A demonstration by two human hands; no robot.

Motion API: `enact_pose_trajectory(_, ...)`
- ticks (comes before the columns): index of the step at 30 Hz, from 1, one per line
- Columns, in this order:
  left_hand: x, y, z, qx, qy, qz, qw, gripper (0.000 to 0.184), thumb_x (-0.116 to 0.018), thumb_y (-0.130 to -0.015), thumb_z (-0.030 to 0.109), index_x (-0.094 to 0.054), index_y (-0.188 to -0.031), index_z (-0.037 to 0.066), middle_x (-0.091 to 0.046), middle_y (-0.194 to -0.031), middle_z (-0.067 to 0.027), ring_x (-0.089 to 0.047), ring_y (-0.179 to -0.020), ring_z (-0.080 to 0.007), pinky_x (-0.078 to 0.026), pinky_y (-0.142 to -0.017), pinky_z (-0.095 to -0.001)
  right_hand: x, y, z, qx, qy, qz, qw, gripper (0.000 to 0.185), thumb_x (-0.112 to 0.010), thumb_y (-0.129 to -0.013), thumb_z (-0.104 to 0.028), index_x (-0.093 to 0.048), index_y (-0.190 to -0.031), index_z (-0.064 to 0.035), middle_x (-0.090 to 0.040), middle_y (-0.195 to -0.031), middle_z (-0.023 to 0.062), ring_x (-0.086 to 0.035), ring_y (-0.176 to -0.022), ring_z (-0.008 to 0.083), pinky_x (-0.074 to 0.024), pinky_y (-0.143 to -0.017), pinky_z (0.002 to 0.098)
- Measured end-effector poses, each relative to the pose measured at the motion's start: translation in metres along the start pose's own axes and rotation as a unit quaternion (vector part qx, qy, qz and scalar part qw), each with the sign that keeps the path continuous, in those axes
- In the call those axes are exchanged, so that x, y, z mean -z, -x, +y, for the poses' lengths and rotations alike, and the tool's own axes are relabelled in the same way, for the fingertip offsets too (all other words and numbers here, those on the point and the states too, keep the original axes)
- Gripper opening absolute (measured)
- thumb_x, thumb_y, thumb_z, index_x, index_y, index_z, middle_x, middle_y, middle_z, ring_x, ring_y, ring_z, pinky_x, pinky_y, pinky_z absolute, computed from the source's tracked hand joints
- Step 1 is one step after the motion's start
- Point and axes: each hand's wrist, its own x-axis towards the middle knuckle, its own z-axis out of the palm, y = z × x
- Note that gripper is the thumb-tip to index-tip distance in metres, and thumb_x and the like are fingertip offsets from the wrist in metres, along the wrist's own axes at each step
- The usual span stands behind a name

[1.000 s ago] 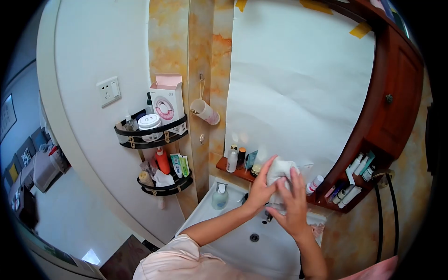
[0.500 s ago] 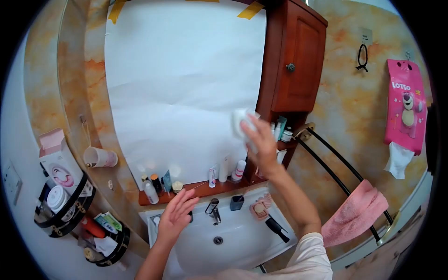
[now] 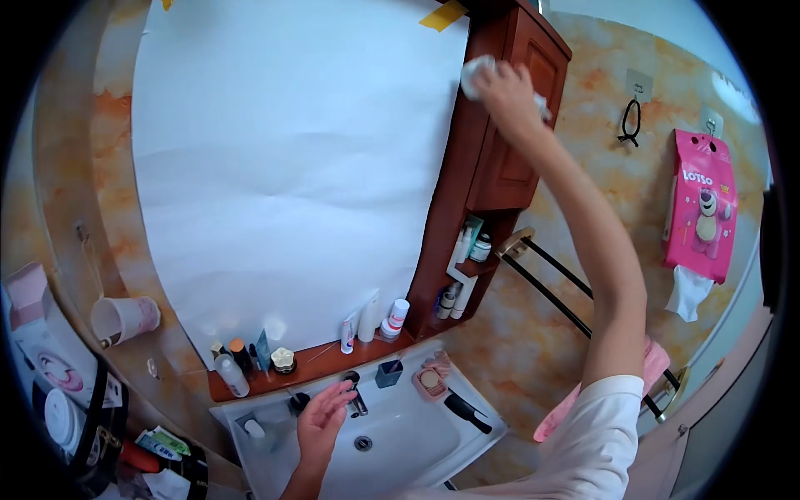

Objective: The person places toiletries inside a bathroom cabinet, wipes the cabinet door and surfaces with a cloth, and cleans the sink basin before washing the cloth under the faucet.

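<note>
Gripping white wad (image 3: 477, 77) in curled right hand (image 3: 510, 97), before red-brown cabinet (image 3: 504, 171). Holding left hand (image 3: 322, 419) empty and half open over sink (image 3: 400, 454), near tap (image 3: 359, 405). Blocking part of black rail (image 3: 546, 295) and pink towel (image 3: 657, 360) with right arm (image 3: 612, 275).

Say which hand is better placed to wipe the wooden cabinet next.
Right, I'd judge: the right hand has the white wad up at the cabinet, while the left hand is low over the sink, apparently empty.
</note>
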Motion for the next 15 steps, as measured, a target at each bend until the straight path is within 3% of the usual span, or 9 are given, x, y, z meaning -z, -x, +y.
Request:
enact_pose_trajectory(4,0.001,-0.006,-0.016,0.006,0.036,-0.020,0.999,0.041,-0.051,-0.088,-0.006,-0.046,-0.129,-0.004,-0.055,-0.127,-0.0203,-0.058,-0.113,-0.0263,-0.043,-0.098,-0.0341,-0.003,-0.028,0.025,-0.016,0.019,0.015,1.000,0.015,-0.056,-0.080,-0.011,-0.061,-0.094,-0.0128,-0.060,-0.102,0.0051,-0.055,-0.101,0.0249,-0.0419,-0.087,0.0430)
enact_pose_trajectory(6,0.004,-0.009,-0.021,0.003,0.037,-0.033,0.999,0.041,-0.050,-0.088,-0.005,-0.045,-0.129,-0.005,-0.054,-0.127,-0.0227,-0.059,-0.112,-0.0286,-0.043,-0.099,-0.0375,-0.001,-0.008,0.005,0.018,0.016,-0.029,0.999,0.018,-0.056,-0.080,-0.010,-0.061,-0.098,-0.0120,-0.059,-0.104,0.0056,-0.054,-0.104,0.0250,-0.0421,-0.088,0.0424)
enact_pose_trajectory(8,0.007,-0.013,-0.024,0.005,0.042,-0.031,0.999,0.038,-0.051,-0.089,-0.003,-0.047,-0.127,-0.005,-0.056,-0.125,-0.0199,-0.059,-0.111,-0.0259,-0.043,-0.097,-0.0338,0.014,0.031,-0.027,0.077,-0.012,-0.069,0.995,0.029,-0.056,-0.079,-0.009,-0.059,-0.107,-0.0100,-0.055,-0.110,0.0092,-0.050,-0.111,0.0277,-0.0419,-0.089,0.0413)
enact_pose_trajectory(11,0.015,-0.013,-0.023,0.014,0.042,-0.022,0.999,0.036,-0.052,-0.091,-0.001,-0.048,-0.126,-0.005,-0.058,-0.123,-0.0185,-0.060,-0.110,-0.0243,-0.044,-0.095,-0.0317,0.032,0.093,-0.079,0.098,-0.154,-0.084,0.980,0.026,-0.057,-0.076,-0.010,-0.057,-0.102,-0.0067,-0.051,-0.116,0.0117,-0.048,-0.113,0.0314,-0.0423,-0.088,0.0437)
enact_pose_trajectory(15,0.022,-0.007,-0.022,0.029,0.047,-0.020,0.998,0.035,-0.052,-0.091,-0.001,-0.048,-0.126,-0.005,-0.059,-0.122,-0.0187,-0.060,-0.109,-0.0235,-0.044,-0.095,-0.0321,0.043,0.165,-0.138,0.107,-0.259,-0.124,0.952,0.036,-0.061,-0.073,-0.012,-0.056,-0.108,-0.0063,-0.049,-0.126,0.0114,-0.048,-0.116,0.0328,-0.0434,-0.087,0.0424)
